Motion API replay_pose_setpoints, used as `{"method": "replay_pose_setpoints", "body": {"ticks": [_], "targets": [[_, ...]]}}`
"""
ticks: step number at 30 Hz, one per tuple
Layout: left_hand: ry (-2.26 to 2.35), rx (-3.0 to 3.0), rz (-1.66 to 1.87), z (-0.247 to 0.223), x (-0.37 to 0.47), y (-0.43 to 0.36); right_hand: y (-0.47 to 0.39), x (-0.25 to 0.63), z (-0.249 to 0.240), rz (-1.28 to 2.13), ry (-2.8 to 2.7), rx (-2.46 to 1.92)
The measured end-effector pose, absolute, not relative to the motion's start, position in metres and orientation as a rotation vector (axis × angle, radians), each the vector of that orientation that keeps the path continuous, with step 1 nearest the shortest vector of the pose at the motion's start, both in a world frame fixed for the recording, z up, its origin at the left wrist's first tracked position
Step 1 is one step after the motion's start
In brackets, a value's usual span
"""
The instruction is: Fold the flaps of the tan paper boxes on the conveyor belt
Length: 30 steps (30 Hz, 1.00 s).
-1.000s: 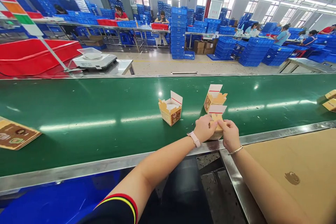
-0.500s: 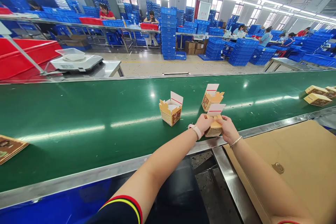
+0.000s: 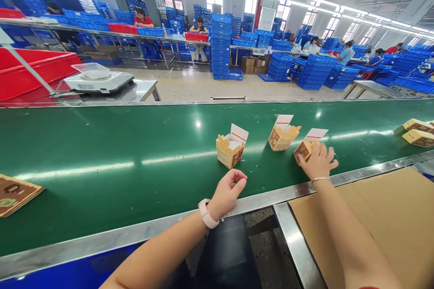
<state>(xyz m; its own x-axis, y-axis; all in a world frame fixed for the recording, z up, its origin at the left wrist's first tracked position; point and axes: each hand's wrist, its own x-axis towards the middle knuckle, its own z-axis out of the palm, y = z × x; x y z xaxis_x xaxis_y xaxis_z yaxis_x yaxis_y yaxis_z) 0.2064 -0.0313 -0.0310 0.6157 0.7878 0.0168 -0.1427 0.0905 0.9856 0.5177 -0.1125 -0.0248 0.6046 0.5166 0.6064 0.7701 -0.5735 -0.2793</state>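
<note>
My right hand is spread over a small brown-and-yellow carton with its white flap raised. The hand covers much of that carton, and its thumb is against or close to the side. My left hand is empty above the near side of the belt, its fingers loosely curled and the thumb apart. Just beyond it stands an upright carton with its top open and flap up. Another open-topped carton stands between that one and the carton at my right hand.
The green conveyor belt has a metal edge on my side. More cartons lie at the far right, flat printed cardboard at the left. A brown cardboard sheet is at right. A white scale stands across the belt.
Both hands held the near carton together. My left hand has let go and drawn back left; my right hand has moved right with the carton, its fingers now spread.
</note>
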Motion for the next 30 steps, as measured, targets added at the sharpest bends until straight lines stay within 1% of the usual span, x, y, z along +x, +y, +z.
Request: {"method": "replay_pose_setpoints", "body": {"ticks": [2, 4, 6, 10, 13, 18, 24, 27, 29, 30], "targets": [[0.637, 1.294, 0.783, -0.032, 0.193, -0.036, -0.101, 0.534, -0.018, -0.709, -0.999, -2.282], [0.647, 1.289, 0.807, -0.032, 0.186, -0.039, -0.082, 0.538, -0.012, -0.676, -1.052, -2.183], [0.637, 1.294, 0.817, -0.031, 0.185, -0.043, -0.058, 0.534, -0.008, -0.54, -1.056, -2.076], [0.592, 1.329, 0.808, -0.03, 0.188, -0.048, -0.021, 0.52, -0.006, -0.231, -0.761, -1.999], [0.599, 1.342, 0.791, -0.032, 0.189, -0.047, -0.021, 0.505, -0.011, -0.217, -0.691, -2.032], [0.656, 1.326, 0.779, -0.036, 0.194, -0.04, -0.042, 0.468, -0.019, -0.204, -0.856, -2.001], [0.644, 1.441, 0.774, -0.041, 0.195, -0.044, -0.024, 0.444, -0.01, -0.027, -0.877, -1.933], [0.717, 1.607, 0.905, -0.043, 0.196, -0.019, -0.02, 0.44, -0.008, -0.055, -0.884, -1.972], [0.737, 1.697, 0.977, -0.039, 0.207, 0.014, -0.023, 0.435, -0.009, -0.099, -0.881, -1.992], [0.714, 1.719, 0.957, -0.036, 0.216, 0.033, -0.025, 0.431, -0.01, -0.115, -0.876, -1.996]]}}
